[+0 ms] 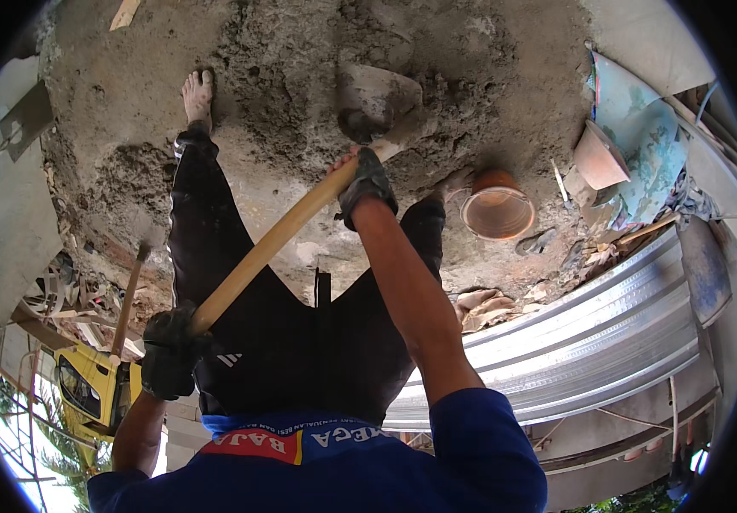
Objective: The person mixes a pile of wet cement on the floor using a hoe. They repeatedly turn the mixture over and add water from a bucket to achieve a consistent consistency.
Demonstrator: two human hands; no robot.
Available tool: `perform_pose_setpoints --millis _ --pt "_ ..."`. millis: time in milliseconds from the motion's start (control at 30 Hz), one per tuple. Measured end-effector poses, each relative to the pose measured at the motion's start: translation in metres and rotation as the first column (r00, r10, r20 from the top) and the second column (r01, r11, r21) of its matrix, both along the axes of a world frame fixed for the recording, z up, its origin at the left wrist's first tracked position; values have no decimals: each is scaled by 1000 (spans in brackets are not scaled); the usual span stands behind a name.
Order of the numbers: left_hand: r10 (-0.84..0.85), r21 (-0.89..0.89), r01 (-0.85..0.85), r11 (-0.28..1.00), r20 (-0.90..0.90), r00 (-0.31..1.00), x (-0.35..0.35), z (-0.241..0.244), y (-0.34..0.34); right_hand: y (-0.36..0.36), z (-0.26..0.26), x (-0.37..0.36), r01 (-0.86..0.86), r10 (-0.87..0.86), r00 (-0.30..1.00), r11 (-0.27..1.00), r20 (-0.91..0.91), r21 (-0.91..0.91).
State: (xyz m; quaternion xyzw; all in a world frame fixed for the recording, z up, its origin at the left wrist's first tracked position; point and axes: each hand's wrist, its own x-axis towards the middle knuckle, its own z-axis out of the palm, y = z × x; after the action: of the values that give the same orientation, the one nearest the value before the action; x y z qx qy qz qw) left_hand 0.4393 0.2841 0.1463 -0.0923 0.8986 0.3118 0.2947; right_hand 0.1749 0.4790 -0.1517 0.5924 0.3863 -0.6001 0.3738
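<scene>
Both of my hands grip one long wooden handle (pixel 272 247) that slants from the lower left up to the middle of the view. My left hand (pixel 169 353), in a dark glove, is closed round its lower end near my thigh. Higher up, my right hand (pixel 368 176) wraps the handle close to the tool's head; its glove leaves fingertips bare. Beyond it, a mud-caked metal blade (pixel 381 96) rests on wet grey mortar (pixel 291 83) between and ahead of my bare feet. The blade's edge is partly hidden in the mix.
An orange bucket (pixel 498 208) stands beside my right foot. Farther right are a pale bucket (pixel 601 155) and a blue sheet (pixel 641 128). Corrugated metal (pixel 573 346) curves along the lower right. At left lie a second wooden-handled tool (pixel 129 301) and scrap; a yellow vehicle (pixel 89 388) stands beyond.
</scene>
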Motion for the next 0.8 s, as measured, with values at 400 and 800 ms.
perform_pose_setpoints --millis 400,800 --pt "501 628 -473 618 150 852 -187 -131 190 57 81 -322 -493 539 480 819 -693 295" --pt "241 94 -722 685 906 347 -104 29 74 29 3 -11 -311 311 947 950 -79 11"
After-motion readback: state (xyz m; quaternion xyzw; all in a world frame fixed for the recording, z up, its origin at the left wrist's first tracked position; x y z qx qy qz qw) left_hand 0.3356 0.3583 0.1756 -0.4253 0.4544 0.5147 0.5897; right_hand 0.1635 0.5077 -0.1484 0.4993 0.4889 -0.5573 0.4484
